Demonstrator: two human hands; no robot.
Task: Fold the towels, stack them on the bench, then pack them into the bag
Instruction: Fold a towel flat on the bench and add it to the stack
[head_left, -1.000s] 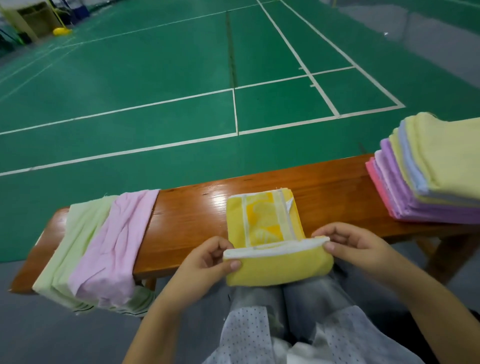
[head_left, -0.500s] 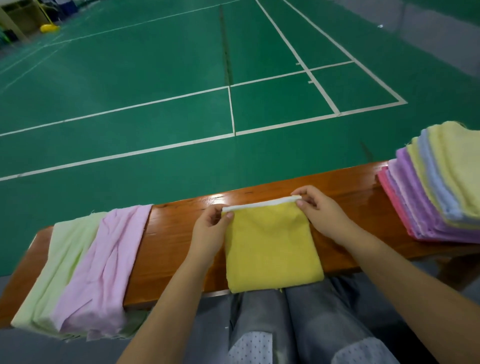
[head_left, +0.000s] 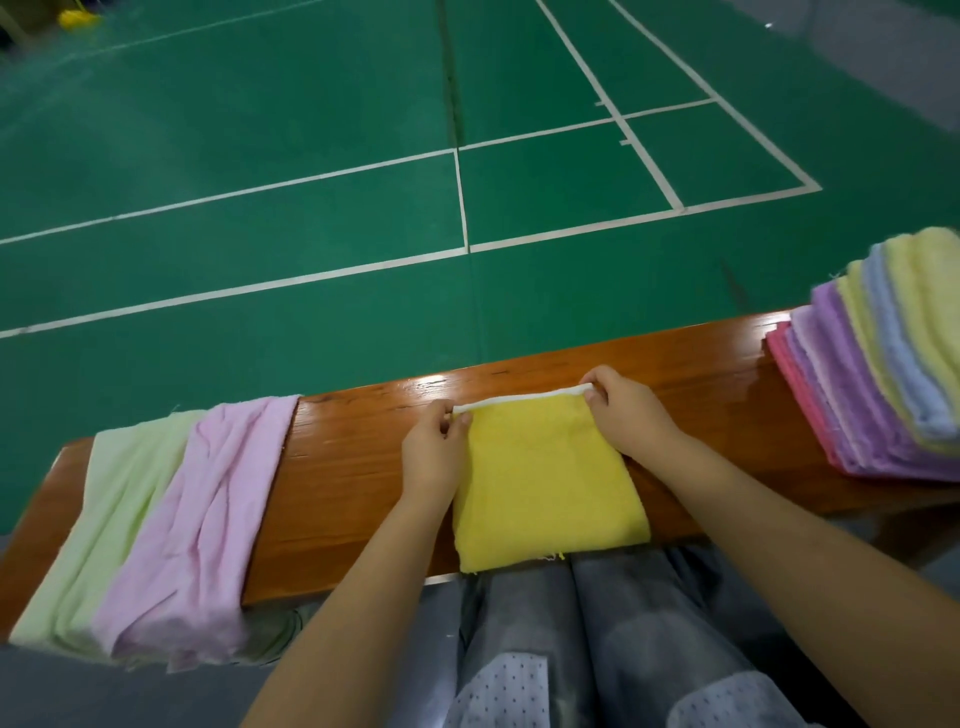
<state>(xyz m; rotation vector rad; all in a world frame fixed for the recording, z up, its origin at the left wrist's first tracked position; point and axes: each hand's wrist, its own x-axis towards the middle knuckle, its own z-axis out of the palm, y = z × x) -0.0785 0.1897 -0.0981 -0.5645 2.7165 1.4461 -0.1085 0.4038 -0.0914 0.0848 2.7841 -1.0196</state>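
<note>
Folded yellow towel (head_left: 545, 483) flat on the wooden desk (head_left: 353, 467) at centre, white-trimmed edge at 12 o'clock, near edge hanging slightly over the desk's front above grey trousers (head_left: 597, 623). Left hand (head_left: 434, 452) at the towel's 10 o'clock corner, thumb and fingertips pinching the white trim. Right hand (head_left: 626, 410) at the 2 o'clock corner, fingers curled, pinching the trim's other end and resting on the cloth. At 9 o'clock from the yellow towel, well apart, two unfolded towels draped across the desk and hanging off its front: pink towel (head_left: 202, 525) nearer, overlapping a pale green towel (head_left: 109, 525) beyond it. At 3 o'clock, apart from the hands, a slanting stack of folded towels (head_left: 883, 374) on the desk's end: pink at the bottom, then purple, pale yellow, blue, pale yellow on top. Beyond the desk at 12 o'clock, a green court floor (head_left: 311, 130) with white lines. Small yellow object (head_left: 78, 18) far off at 11 o'clock, too blurred to tell what.
</note>
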